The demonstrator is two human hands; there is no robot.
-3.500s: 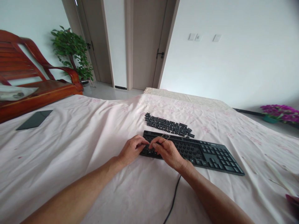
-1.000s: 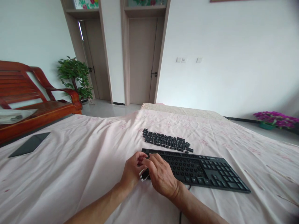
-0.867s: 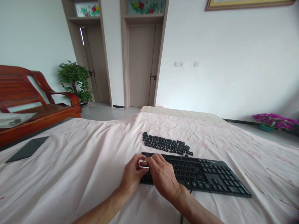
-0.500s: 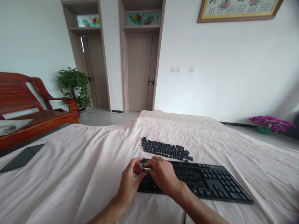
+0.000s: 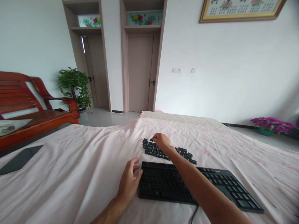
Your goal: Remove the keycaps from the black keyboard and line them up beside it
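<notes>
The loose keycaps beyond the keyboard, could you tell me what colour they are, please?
Black, like the keyboard; the keycaps show in the head view.

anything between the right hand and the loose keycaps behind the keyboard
Nothing visible does. The right hand already reaches over the keyboard and rests on the near left end of the loose keycaps. The left hand lies at the keyboard's left edge, clear of that path.

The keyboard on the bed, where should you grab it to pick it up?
Probably by its two short ends, one hand on each. The keyboard is long, thin and lies flat on the pink sheet, so a one-end grip would likely let it tip. The left hand already rests at the left end; the right end is bare. The cable leaves the near edge, so avoid that side.
</notes>
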